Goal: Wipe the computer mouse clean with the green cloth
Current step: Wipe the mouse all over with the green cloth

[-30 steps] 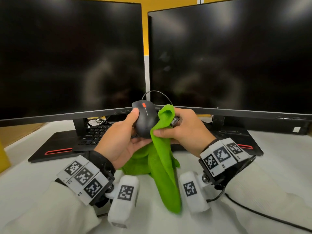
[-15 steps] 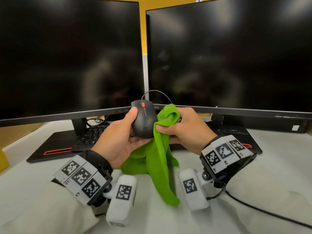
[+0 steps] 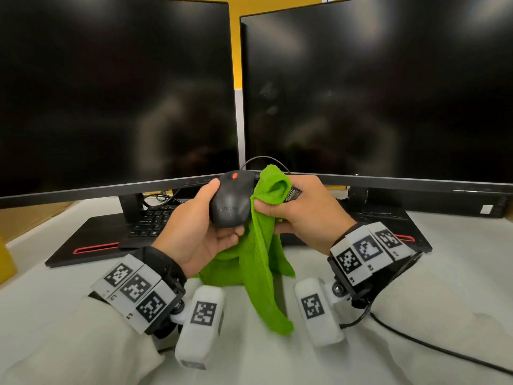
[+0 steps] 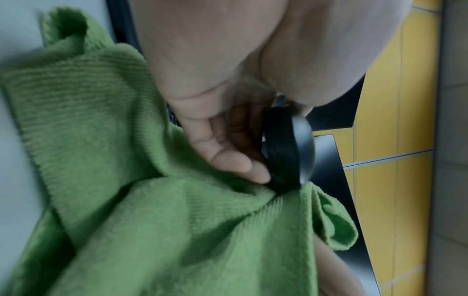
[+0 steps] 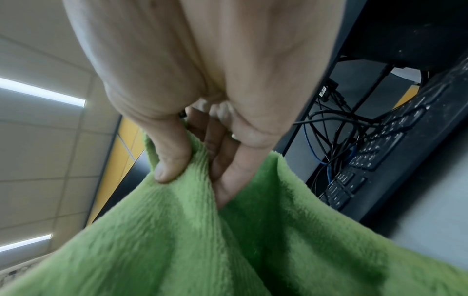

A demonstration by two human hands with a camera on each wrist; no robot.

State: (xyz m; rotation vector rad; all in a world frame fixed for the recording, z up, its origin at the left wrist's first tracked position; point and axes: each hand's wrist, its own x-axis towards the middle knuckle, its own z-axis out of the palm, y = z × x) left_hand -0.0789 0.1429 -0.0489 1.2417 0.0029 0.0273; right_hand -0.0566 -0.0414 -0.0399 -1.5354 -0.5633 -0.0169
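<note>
A matte black plastic computer mouse (image 3: 231,204) carries a red-orange scroll wheel (image 3: 234,175). The bright green ribbed microfibre cloth (image 3: 261,262) bears a small black label with pale lettering (image 3: 293,195). Two glossy black monitor screens (image 3: 116,93) stand against a yellow wall (image 3: 234,37). White wrist bands printed with black-and-white square codes (image 3: 133,287). A black keyboard tray has red stripes (image 3: 95,249).

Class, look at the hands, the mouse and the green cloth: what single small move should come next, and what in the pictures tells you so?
Probably the right hand should draw the green cloth across the mouse's top. The left hand holds the mouse lifted off the desk, the cloth touches only its right side, and its dark top lies bare.
</note>
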